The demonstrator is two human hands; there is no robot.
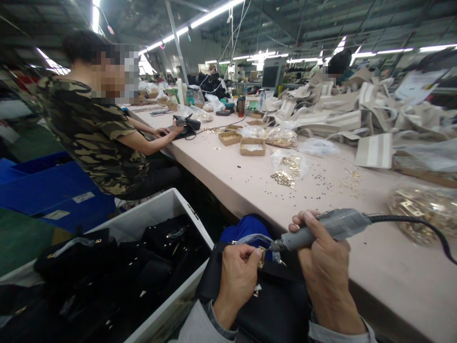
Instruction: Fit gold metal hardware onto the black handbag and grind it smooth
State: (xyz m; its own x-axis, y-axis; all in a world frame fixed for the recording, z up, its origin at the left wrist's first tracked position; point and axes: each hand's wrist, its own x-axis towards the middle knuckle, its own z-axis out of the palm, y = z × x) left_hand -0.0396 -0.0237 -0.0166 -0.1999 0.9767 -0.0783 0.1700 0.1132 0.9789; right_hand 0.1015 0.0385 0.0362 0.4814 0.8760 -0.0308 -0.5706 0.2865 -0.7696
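Observation:
My right hand (pixel 323 259) is closed around a grey corded electric screwdriver (pixel 332 227), held level with its tip pointing left. That tip meets a small gold metal fitting (pixel 262 257) on top of a black handbag (pixel 274 305) resting in my lap. My left hand (pixel 238 275) is closed, pinching the gold fitting against the bag. The screwdriver's black cord (pixel 417 224) runs off to the right over the table.
A long pink worktable (pixel 357 209) carries scattered gold hardware (pixel 283 178), plastic bags of fittings (pixel 424 209), small cardboard boxes (pixel 253 146) and piled beige bags (pixel 357 114). A white bin (pixel 171 205) of black handbags stands at my left. A person in camouflage (pixel 96 133) works further along.

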